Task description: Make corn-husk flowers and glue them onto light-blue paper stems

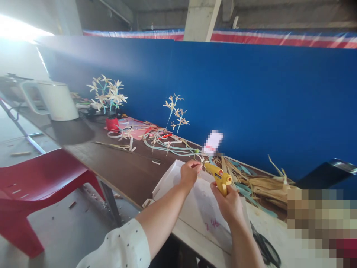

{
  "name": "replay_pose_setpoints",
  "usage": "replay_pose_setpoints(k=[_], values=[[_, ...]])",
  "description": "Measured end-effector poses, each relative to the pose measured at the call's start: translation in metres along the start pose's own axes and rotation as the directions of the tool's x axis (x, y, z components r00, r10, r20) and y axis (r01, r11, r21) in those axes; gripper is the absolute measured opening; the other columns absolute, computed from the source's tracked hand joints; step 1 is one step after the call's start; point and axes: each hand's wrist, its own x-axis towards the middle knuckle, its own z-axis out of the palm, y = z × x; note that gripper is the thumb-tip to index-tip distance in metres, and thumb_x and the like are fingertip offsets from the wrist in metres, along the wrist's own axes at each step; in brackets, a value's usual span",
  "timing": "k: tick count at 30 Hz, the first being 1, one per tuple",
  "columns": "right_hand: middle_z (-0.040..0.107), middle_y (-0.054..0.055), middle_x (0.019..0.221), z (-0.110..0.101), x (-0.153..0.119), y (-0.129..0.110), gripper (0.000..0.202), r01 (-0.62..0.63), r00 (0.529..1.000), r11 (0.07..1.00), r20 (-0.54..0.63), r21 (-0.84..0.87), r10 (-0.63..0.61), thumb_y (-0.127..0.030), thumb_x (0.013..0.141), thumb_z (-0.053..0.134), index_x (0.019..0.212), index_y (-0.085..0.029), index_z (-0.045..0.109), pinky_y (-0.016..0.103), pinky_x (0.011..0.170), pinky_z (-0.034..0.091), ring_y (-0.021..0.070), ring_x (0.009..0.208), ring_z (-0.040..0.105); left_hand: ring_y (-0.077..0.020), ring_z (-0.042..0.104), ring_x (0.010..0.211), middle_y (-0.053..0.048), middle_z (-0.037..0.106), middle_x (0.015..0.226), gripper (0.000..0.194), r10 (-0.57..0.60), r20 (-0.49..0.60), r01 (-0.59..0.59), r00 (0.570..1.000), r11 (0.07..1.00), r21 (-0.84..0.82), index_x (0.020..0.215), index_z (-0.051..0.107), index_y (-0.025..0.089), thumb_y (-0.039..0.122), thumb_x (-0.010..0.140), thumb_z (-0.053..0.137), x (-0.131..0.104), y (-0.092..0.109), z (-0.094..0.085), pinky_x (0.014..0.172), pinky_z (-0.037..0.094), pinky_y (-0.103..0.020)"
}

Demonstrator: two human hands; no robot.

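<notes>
My right hand is wrapped round the grip of a yellow glue gun, its nozzle pointing left. Just off that nozzle, the fingertips of my left hand pinch together; whatever they hold is too small to make out. Both hands are over a shallow white box lid, which has red handwriting on its near part. Behind them lie pale green-blue strips and loose cream flowers.
Dried husks are heaped at the right, near scissors. Flower sprays stand at the back, and a red pot holds more. A white kettle and a red chair are leftward. A blue partition closes the back.
</notes>
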Motion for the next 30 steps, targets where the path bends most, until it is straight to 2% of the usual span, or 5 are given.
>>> replay_pose_setpoints(k=[14, 30], values=[[0.059, 0.001, 0.056, 0.0004, 0.0011, 0.0027, 0.043, 0.003, 1.000, 1.000, 0.027, -0.014, -0.002, -0.058, 0.070, 0.057, 0.080, -0.017, 0.064, 0.028, 0.054, 0.040, 0.0203, 0.056, 0.055, -0.0138, 0.063, 0.066, -0.003, 0.066, 0.068, 0.011, -0.033, -0.021, 0.032, 0.999, 0.999, -0.029, 0.078, 0.067, 0.015, 0.021, 0.070, 0.063, -0.0027, 0.0040, 0.0008, 0.060, 0.050, -0.023], [0.051, 0.000, 0.048, 0.0018, 0.0015, 0.0056, 0.044, -0.012, 0.999, 0.995, 0.029, -0.101, 0.015, -0.064, 0.073, 0.052, 0.059, -0.022, 0.050, 0.027, 0.050, 0.035, 0.0173, 0.050, 0.049, -0.0131, 0.062, 0.064, -0.002, 0.067, 0.067, 0.015, 0.011, -0.021, -0.010, 1.000, 0.999, 0.035, 0.080, 0.069, 0.016, 0.025, 0.070, 0.064, -0.0010, 0.0007, -0.0004, 0.062, 0.050, -0.023]])
